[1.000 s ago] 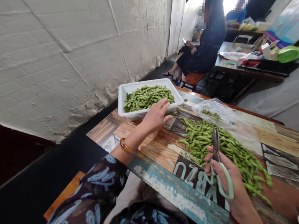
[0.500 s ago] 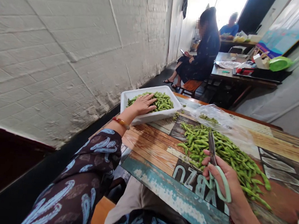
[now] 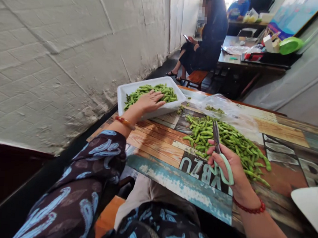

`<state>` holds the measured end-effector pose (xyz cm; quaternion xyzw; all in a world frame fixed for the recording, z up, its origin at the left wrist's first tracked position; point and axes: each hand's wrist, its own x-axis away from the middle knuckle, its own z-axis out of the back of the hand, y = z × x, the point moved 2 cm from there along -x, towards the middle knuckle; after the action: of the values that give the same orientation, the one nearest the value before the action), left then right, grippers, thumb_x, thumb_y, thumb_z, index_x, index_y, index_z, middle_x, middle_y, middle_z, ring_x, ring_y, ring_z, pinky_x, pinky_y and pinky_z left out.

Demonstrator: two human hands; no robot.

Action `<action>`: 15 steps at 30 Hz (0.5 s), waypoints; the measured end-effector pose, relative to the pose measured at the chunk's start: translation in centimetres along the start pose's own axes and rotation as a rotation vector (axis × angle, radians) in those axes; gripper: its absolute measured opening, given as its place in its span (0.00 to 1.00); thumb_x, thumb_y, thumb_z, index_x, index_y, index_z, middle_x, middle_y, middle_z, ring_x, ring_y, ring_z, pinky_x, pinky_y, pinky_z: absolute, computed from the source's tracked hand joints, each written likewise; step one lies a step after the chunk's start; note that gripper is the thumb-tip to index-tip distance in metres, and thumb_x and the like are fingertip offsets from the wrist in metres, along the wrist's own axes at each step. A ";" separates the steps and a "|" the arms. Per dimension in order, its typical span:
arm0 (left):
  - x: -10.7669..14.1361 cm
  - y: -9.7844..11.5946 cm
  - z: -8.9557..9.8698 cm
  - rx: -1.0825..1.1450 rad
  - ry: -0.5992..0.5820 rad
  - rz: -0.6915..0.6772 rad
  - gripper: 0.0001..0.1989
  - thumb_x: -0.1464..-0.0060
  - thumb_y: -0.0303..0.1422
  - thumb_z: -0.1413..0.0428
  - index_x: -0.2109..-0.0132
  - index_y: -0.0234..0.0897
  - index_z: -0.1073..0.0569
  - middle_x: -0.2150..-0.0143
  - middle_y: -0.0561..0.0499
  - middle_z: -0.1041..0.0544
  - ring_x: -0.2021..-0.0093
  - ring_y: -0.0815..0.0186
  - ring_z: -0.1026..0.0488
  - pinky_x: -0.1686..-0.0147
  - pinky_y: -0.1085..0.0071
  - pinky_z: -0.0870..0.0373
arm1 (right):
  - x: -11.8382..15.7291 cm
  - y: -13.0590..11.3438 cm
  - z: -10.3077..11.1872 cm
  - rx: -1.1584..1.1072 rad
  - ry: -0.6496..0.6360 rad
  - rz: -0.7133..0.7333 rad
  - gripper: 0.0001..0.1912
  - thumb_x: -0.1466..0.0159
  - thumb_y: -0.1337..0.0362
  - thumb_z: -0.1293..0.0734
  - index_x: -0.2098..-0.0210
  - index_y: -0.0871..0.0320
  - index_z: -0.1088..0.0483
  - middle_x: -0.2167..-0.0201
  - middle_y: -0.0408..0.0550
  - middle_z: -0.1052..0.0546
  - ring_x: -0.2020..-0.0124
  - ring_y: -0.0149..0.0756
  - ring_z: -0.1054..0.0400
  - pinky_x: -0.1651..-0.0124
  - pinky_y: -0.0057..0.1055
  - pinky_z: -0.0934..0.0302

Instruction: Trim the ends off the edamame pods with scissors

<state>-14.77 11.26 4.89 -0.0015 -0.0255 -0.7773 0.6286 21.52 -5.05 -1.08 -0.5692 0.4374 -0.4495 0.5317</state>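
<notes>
My left hand point(image 3: 150, 101) rests palm down with its fingers spread on the green pods point(image 3: 168, 93) in a white rectangular tub point(image 3: 178, 103) at the table's far left. My right hand point(image 3: 227, 163) is closed round the pale green handles of a pair of scissors point(image 3: 228, 172), their dark blades pointing up and away. Beneath and beyond the blades lies a large heap of green pods point(image 3: 244, 149) on the patterned tabletop. Small trimmings point(image 3: 215, 110) lie behind the heap on a clear plastic bag point(image 3: 228, 105).
A white object point(image 3: 313, 202) stands at the table's right edge. A white wall point(image 3: 58, 34) runs along the left. Beyond the table, a seated person point(image 3: 209, 38) holds a phone; another person in blue point(image 3: 239, 9) sits farther back near a cluttered table point(image 3: 235, 60).
The camera view has tilted down and turned slightly right. My left hand has shifted slightly on the pods in the tub. The scissors stay in my right hand, and more of the white object shows.
</notes>
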 end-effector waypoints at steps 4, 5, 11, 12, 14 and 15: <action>3.0 2.5 0.3 0.088 0.246 0.007 0.28 0.35 0.44 0.54 0.33 0.39 0.35 0.30 0.43 0.37 0.30 0.49 0.45 0.32 0.47 0.54 | 0.0 -0.5 -0.1 0.001 -0.002 0.006 0.26 0.41 0.52 0.27 0.46 0.54 0.30 0.66 0.42 0.26 0.76 0.27 0.32 0.76 0.25 0.35; 3.9 3.8 0.1 0.134 0.338 -0.011 0.26 0.35 0.42 0.53 0.34 0.38 0.33 0.32 0.41 0.34 0.32 0.50 0.42 0.33 0.48 0.51 | 0.0 -0.7 -0.1 -0.001 0.006 0.021 0.26 0.41 0.52 0.27 0.46 0.54 0.30 0.66 0.42 0.26 0.77 0.27 0.32 0.76 0.25 0.35; 8.2 13.5 -4.7 0.448 0.311 -0.273 0.12 0.40 0.32 0.46 0.53 0.36 0.22 0.54 0.43 0.22 0.53 0.58 0.28 0.50 0.61 0.32 | 0.0 -1.4 0.3 -0.064 0.059 0.065 0.24 0.40 0.52 0.28 0.46 0.52 0.30 0.64 0.42 0.26 0.75 0.26 0.31 0.75 0.24 0.35; 8.3 14.7 -5.7 0.464 0.266 -0.295 0.11 0.41 0.31 0.46 0.55 0.35 0.21 0.57 0.43 0.22 0.55 0.58 0.28 0.51 0.61 0.32 | 0.0 -1.3 0.3 -0.078 0.057 0.059 0.25 0.40 0.51 0.28 0.46 0.51 0.30 0.64 0.42 0.26 0.75 0.26 0.31 0.75 0.24 0.35; 8.0 16.5 -7.2 0.454 0.230 -0.293 0.09 0.42 0.29 0.45 0.56 0.35 0.21 0.57 0.43 0.23 0.55 0.58 0.28 0.52 0.61 0.32 | -0.1 -1.1 0.2 -0.081 0.043 0.038 0.25 0.40 0.51 0.28 0.46 0.52 0.30 0.64 0.42 0.26 0.75 0.26 0.31 0.75 0.24 0.34; 7.8 16.9 -7.7 0.443 0.226 -0.286 0.09 0.43 0.28 0.44 0.56 0.36 0.22 0.56 0.43 0.23 0.55 0.57 0.29 0.51 0.61 0.32 | -0.2 -1.0 0.1 -0.071 0.030 0.028 0.26 0.41 0.51 0.27 0.46 0.52 0.30 0.64 0.42 0.27 0.75 0.26 0.31 0.75 0.24 0.34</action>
<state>0.39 -0.18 -1.92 0.2263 -0.1243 -0.8287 0.4966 21.62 -4.82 -0.11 -0.5746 0.4688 -0.4348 0.5108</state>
